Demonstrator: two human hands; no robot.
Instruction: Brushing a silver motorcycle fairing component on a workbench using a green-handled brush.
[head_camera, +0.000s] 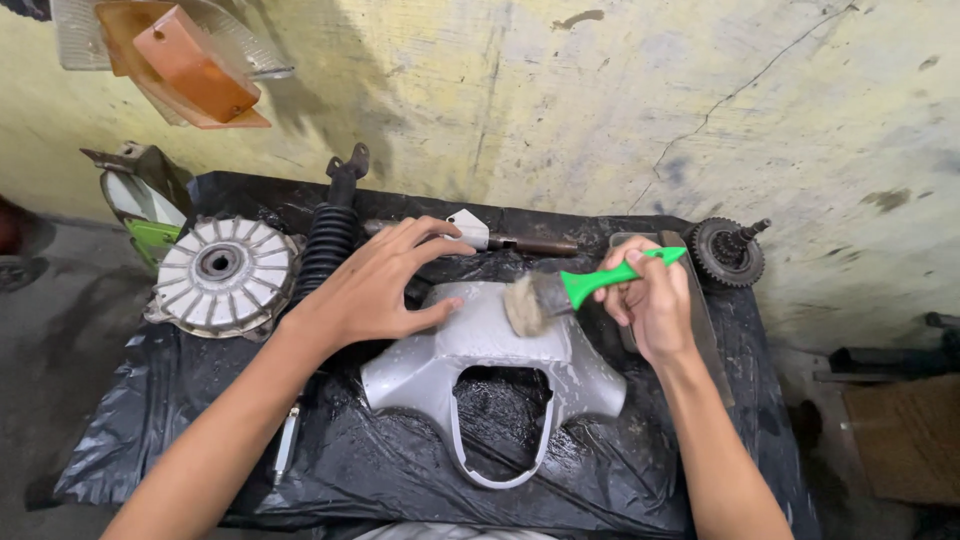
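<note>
Nearest the camera: crumpled black plastic sheet (620, 470) draped over the low work surface, wet and shiny in patches. On it, centre, lies a grey plastic motorcycle cowl (480, 350), Y-shaped with two lobes pointing outward and a thin grey hoop closing the cutout toward the camera; surface looks wet. Left hand (375, 285) rests flat on the cowl's upper left shoulder, fingers spread and extended, thumb along the top edge, palm pressing down, nothing gripped. Right hand (650, 300) is curled around the green plastic handle of a brush (590, 283), fingers wrapped together, thumb on top; the round off-white bristle head touches the top centre of the cowl, just beside the left thumb. Under the right hand, a flat grey metal strip (705, 330) lies on the sheet, partly covered. Left of the cowl, a thin metal rod (287, 440) lies near the left forearm. Further back left: round silver finned brake drum hub (222, 272), and just beside it a black coil-spring shock absorber (330, 235) angled toward the wall. Behind the hands, a rusty metal shaft with a pale grey bracket (490, 238) lies crosswise. Back right corner: dark toothed gear on a short shaft (728, 250). Far left on the floor, a white-and-green body panel (145, 205) leans by the sheet. Backdrop is a stained, cracked yellow wall (600, 100); an orange lamp lens (190, 65) hangs top left.
</note>
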